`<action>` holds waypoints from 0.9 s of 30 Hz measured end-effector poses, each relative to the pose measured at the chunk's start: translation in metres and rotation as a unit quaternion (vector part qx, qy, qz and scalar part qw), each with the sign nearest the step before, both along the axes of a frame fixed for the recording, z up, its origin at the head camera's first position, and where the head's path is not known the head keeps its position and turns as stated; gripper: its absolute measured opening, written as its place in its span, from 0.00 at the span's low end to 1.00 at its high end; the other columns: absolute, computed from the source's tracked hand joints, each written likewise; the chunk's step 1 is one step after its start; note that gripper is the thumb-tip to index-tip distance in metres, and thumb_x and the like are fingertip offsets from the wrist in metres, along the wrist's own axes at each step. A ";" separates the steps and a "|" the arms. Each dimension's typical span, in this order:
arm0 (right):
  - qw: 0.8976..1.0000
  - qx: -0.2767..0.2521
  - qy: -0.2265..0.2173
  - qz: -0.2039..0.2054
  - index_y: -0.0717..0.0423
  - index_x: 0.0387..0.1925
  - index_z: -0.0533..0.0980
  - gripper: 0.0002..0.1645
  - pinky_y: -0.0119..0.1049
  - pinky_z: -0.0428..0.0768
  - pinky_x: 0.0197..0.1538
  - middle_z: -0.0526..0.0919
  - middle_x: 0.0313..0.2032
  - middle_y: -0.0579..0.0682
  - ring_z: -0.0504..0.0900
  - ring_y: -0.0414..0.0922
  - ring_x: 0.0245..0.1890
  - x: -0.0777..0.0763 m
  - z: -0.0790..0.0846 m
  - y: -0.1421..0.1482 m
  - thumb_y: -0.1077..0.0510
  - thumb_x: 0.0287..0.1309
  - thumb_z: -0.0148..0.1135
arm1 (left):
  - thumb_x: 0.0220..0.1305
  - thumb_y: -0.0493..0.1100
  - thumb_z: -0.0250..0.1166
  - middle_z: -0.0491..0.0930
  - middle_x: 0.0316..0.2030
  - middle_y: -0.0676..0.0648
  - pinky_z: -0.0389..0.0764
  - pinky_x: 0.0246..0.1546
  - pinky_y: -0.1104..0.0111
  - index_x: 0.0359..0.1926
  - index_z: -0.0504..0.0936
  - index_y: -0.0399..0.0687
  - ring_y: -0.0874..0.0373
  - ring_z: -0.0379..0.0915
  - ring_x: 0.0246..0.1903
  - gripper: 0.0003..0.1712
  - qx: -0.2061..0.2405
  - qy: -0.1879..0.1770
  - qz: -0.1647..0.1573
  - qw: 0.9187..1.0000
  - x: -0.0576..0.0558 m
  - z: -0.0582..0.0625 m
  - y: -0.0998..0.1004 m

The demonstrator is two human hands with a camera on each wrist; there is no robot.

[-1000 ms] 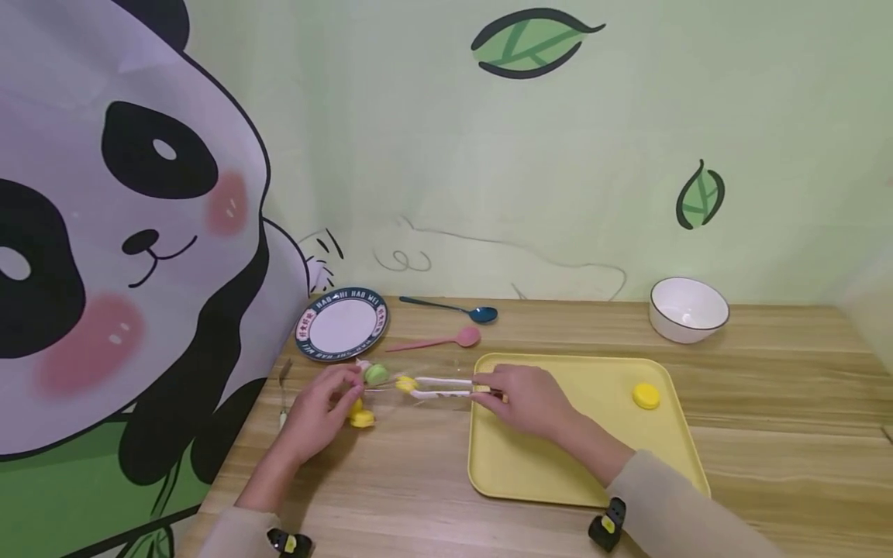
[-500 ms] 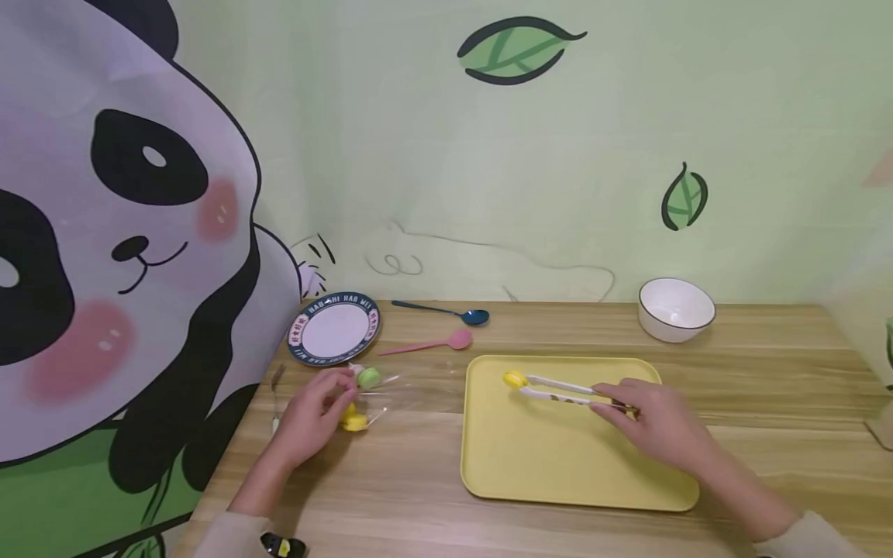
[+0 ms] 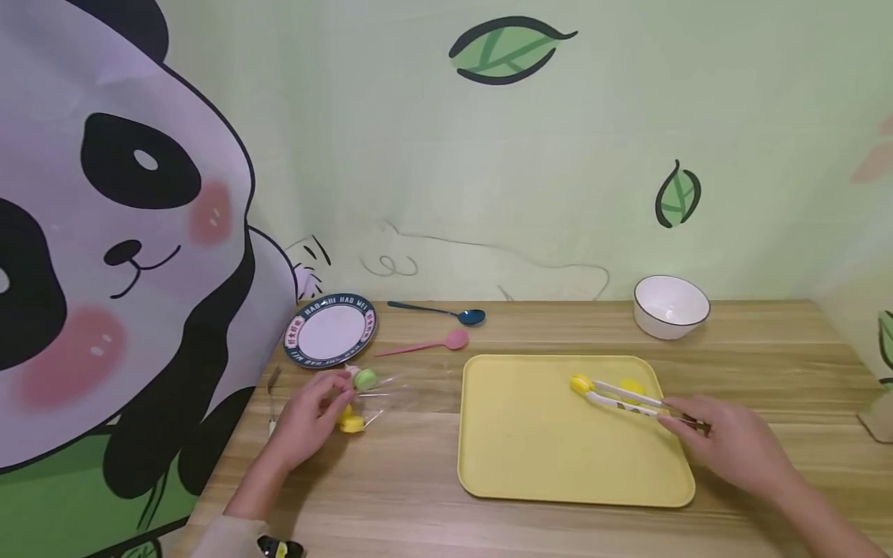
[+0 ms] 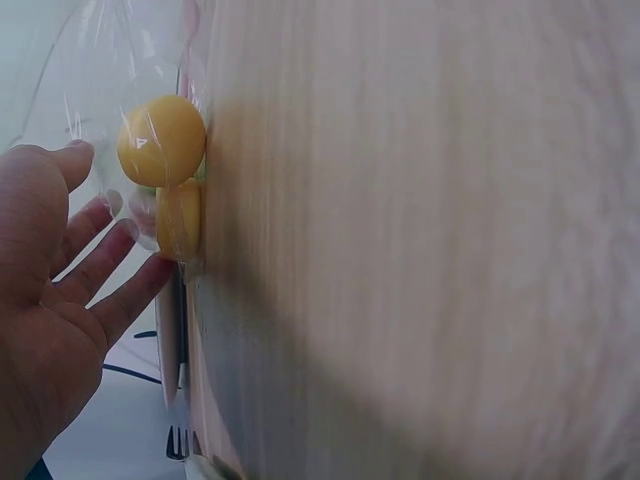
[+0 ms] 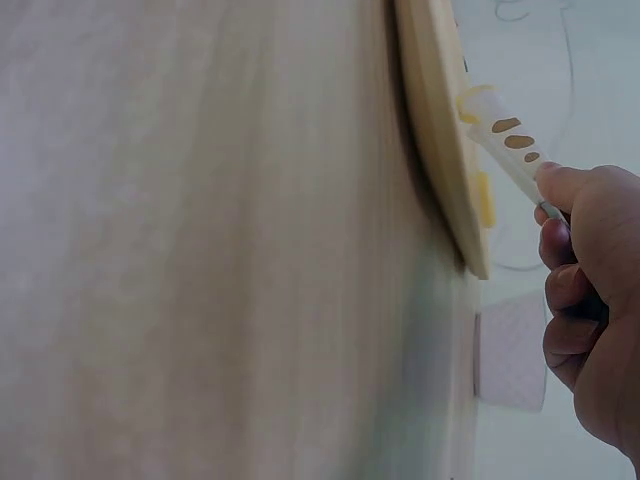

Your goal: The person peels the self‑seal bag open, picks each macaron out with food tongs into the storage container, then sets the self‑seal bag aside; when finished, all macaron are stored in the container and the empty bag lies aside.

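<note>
My left hand (image 3: 314,415) pinches the edge of a clear plastic bag (image 3: 391,387) lying on the wooden table. Inside the bag are yellow macarons (image 4: 163,140) and a green macaron (image 3: 365,379); a pinkish one is partly hidden behind my fingers. My right hand (image 3: 729,446) grips white tongs (image 3: 617,403) with brown spots. The tongs' tips clasp a yellow macaron (image 3: 580,384) over the yellow tray (image 3: 544,457). Behind the tongs, another yellow macaron (image 3: 632,385) sits on the tray's right side, partly covered by them.
A plate (image 3: 296,350) with a dark blue rim stands at the back left. Beside it lie a blue spoon (image 3: 471,316) and a pink spoon (image 3: 456,339). A white bowl (image 3: 670,322) is at the back right. Left of my left hand lies a fork (image 3: 270,399).
My right hand has moved right with the tongs, carrying the yellow macaron from the bag to above the tray. My left hand stays at the bag.
</note>
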State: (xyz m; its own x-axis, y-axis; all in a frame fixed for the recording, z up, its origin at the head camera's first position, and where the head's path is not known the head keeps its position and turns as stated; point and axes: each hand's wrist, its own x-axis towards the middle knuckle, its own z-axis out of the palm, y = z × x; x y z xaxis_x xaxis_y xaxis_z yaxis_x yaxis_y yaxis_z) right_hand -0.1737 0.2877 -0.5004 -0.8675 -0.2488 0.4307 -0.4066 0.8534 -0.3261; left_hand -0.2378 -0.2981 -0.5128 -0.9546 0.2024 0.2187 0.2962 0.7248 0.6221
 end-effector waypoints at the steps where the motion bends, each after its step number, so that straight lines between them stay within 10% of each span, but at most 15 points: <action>1: 1.000 0.003 -0.003 -0.002 0.47 0.42 0.84 0.15 0.27 0.60 0.17 0.75 0.23 0.33 0.63 0.31 0.16 0.000 0.000 0.001 0.48 0.52 0.70 | 0.68 0.47 0.59 0.72 0.57 0.54 0.78 0.50 0.57 0.40 0.77 0.57 0.54 0.69 0.57 0.03 0.000 -0.002 0.000 1.000 0.000 0.000 0.000; 15: 0.999 -0.020 -0.020 -0.026 0.50 0.46 0.82 0.21 0.28 0.63 0.20 0.73 0.22 0.31 0.66 0.32 0.19 -0.004 0.009 -0.004 0.44 0.53 0.69 | 0.68 0.46 0.59 0.72 0.57 0.53 0.79 0.49 0.58 0.40 0.77 0.58 0.54 0.68 0.57 0.02 0.005 0.004 -0.002 1.000 0.000 -0.001 -0.002; 27: 0.996 -0.016 0.031 0.082 0.43 0.44 0.83 0.17 0.25 0.61 0.18 0.67 0.23 0.27 0.61 0.29 0.17 -0.034 0.012 -0.092 0.47 0.51 0.71 | 0.68 0.47 0.58 0.72 0.58 0.51 0.78 0.49 0.57 0.40 0.77 0.57 0.53 0.68 0.57 0.03 0.008 0.002 -0.006 1.000 0.000 0.000 -0.002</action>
